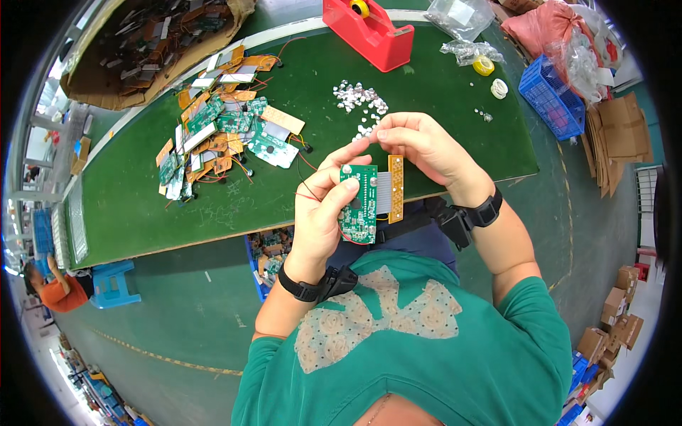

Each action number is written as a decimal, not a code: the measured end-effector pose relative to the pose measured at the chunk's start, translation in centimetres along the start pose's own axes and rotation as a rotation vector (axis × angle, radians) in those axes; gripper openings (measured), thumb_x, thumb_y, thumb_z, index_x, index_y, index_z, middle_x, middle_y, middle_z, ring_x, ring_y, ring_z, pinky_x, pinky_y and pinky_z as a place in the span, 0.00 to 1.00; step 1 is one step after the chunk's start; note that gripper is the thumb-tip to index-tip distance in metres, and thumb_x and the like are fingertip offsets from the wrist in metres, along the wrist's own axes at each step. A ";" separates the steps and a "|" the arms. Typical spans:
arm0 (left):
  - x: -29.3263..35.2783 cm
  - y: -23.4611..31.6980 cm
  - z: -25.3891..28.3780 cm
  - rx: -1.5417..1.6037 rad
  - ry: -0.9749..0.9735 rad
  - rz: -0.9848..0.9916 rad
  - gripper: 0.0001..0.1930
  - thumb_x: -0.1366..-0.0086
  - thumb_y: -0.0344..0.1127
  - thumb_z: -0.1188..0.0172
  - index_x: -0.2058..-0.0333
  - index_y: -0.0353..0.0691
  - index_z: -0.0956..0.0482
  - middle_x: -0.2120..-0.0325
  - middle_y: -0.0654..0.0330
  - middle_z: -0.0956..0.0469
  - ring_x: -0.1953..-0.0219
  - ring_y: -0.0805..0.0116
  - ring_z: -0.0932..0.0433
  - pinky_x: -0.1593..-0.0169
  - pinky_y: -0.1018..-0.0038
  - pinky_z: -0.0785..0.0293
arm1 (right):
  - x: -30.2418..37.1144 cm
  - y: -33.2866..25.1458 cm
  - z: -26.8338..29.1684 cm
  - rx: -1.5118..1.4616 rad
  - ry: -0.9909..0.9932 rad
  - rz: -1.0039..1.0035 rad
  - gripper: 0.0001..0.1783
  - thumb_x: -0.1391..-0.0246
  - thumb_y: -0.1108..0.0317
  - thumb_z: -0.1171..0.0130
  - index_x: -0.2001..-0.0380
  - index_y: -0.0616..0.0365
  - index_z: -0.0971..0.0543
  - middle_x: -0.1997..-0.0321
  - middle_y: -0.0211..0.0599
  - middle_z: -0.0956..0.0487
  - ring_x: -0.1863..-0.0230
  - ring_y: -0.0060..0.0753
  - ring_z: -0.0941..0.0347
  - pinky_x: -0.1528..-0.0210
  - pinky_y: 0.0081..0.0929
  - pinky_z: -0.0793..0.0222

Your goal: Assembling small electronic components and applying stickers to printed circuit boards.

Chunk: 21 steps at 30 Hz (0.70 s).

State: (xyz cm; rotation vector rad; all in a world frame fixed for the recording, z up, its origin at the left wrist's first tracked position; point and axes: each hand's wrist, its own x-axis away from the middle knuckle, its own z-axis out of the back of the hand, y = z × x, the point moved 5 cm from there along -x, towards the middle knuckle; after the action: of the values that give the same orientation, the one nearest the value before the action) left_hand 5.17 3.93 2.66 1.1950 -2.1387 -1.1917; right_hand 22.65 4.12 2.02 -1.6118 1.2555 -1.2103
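Observation:
My left hand grips a green circuit board upright, thumb on its face. A grey ribbon cable joins the board to a narrow yellow-orange board at its right. Thin red and dark wires trail from the green board. My right hand is closed in a pinch just above, its fingertips meeting my left forefinger. Whatever lies between those fingertips is too small to make out. Beyond them, small white bits lie scattered on the green table.
A heap of wired circuit boards covers the table's left part, beside a large carton of more. A red tape dispenser stands at the back; tape rolls lie right. A blue crate sits past the right edge. Another person is far left.

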 end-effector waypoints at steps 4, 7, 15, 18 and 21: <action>0.1 0.1 0.0 -0.002 -0.004 0.014 0.09 0.39 0.26 0.44 0.80 0.37 0.25 0.43 0.48 0.30 0.46 0.64 0.28 0.47 0.72 0.32 | 0.0 -0.8 -0.8 0.032 -0.013 0.036 0.06 0.47 0.67 0.39 0.71 0.58 0.20 0.73 0.24 0.24 0.71 0.14 0.32 0.66 0.14 0.37; 0.1 0.1 0.1 -0.009 0.010 0.022 0.10 0.39 0.26 0.44 0.80 0.37 0.26 0.43 0.49 0.30 0.46 0.64 0.28 0.48 0.72 0.31 | 0.1 -1.4 -1.2 0.117 -0.006 0.047 0.05 0.47 0.70 0.39 0.71 0.60 0.21 0.73 0.24 0.23 0.69 0.14 0.31 0.64 0.15 0.35; 0.0 -0.2 1.3 -0.118 0.172 -0.087 0.10 0.39 0.26 0.43 0.80 0.37 0.27 0.40 0.49 0.34 0.43 0.62 0.31 0.44 0.69 0.34 | 2.1 -3.6 -2.4 0.116 -0.005 0.211 0.05 0.46 0.72 0.42 0.73 0.60 0.25 0.71 0.22 0.25 0.67 0.12 0.32 0.61 0.15 0.35; 0.0 -0.5 1.7 -0.184 0.227 -0.167 0.10 0.39 0.26 0.42 0.79 0.36 0.27 0.40 0.49 0.34 0.44 0.60 0.31 0.43 0.66 0.35 | 2.8 -2.6 -3.7 -0.010 -0.052 0.175 0.04 0.46 0.72 0.42 0.73 0.59 0.25 0.72 0.21 0.26 0.68 0.12 0.32 0.63 0.15 0.36; 0.1 -0.1 1.6 -0.239 0.245 -0.244 0.10 0.39 0.27 0.41 0.79 0.37 0.27 0.40 0.49 0.35 0.44 0.61 0.32 0.44 0.67 0.34 | 2.6 -1.4 -4.0 -0.053 -0.024 0.162 0.05 0.46 0.72 0.41 0.74 0.59 0.25 0.73 0.23 0.25 0.69 0.13 0.32 0.64 0.15 0.35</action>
State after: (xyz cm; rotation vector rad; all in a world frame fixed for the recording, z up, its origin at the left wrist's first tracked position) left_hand 4.06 4.54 1.71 1.4370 -1.6585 -1.2847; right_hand 19.34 1.89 5.05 -1.5254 1.3843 -1.0634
